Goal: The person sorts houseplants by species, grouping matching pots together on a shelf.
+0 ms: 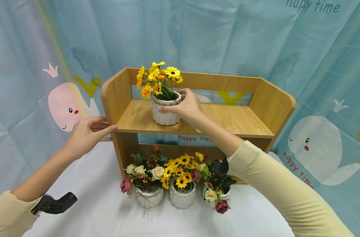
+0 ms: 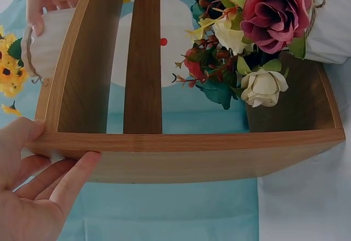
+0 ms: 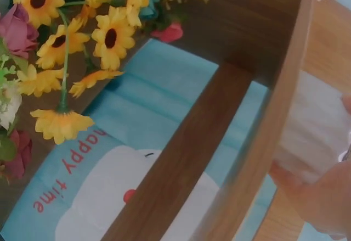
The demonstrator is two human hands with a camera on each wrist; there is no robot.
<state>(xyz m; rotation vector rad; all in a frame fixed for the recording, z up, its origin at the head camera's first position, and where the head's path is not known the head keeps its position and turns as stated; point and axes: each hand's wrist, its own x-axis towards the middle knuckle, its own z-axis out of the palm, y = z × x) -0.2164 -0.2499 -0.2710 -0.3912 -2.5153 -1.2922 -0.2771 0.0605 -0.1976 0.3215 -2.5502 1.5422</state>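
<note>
A white ribbed flowerpot (image 1: pixel 166 113) of yellow sunflowers (image 1: pixel 159 79) stands on the upper board of a two-tier wooden shelf (image 1: pixel 224 115), left of its middle. My right hand (image 1: pixel 185 107) grips the pot from the right, thumb across its front and fingers round the back. In the right wrist view the same pot (image 3: pixel 315 125) shows at the right edge, beside the hand (image 3: pixel 323 197). My left hand (image 1: pixel 89 135) holds the shelf's left side panel at the upper board's level. The left wrist view shows the left hand's thumb and fingers (image 2: pixel 71 180) on either side of that panel edge.
Along the shelf's lower front stand a pot of roses (image 1: pixel 150 197), a pot of sunflowers (image 1: pixel 182 197) and another rose pot (image 1: pixel 207 199). A white cloth (image 1: pixel 91 197) covers the table. Behind hangs a blue printed curtain (image 1: pixel 209 36).
</note>
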